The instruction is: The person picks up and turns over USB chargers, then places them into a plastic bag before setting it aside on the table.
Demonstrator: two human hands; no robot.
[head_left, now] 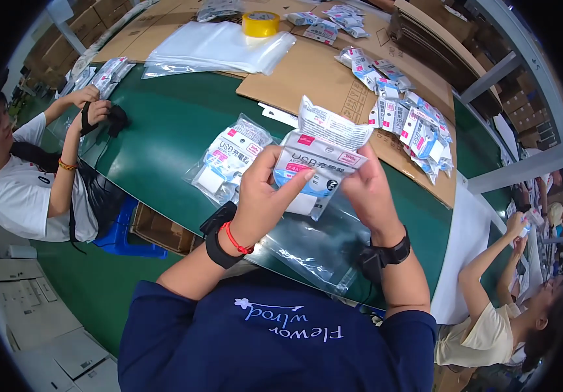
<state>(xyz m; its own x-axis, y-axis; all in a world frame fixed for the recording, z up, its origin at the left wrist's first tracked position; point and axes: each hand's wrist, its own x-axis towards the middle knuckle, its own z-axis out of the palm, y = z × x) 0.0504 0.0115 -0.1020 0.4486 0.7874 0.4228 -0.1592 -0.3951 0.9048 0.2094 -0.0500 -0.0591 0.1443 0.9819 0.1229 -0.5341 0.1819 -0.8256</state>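
Observation:
My left hand (pixel 263 196) grips a white, pink and blue charger packet (pixel 324 160), with its thumb across the front. My right hand (pixel 371 193) closes on the right edge of the same packet. Behind its top edge rises another white printed flap (pixel 333 127), perhaps a second packet; my hold hides where it joins. Left of my hands, more charger packets (pixel 232 157) lie in a clear bag on the green table (pixel 170 137). A flat clear plastic bag (pixel 311 251) rests under my hands near the table's front edge.
Cardboard (pixel 294 85) covers the far table, bearing a stack of clear bags (pixel 213 49), a yellow tape roll (pixel 260 24) and loose packets (pixel 418 127). A person (pixel 39 176) works at the left, another (pixel 490 313) at the right. A metal post (pixel 523 166) stands right.

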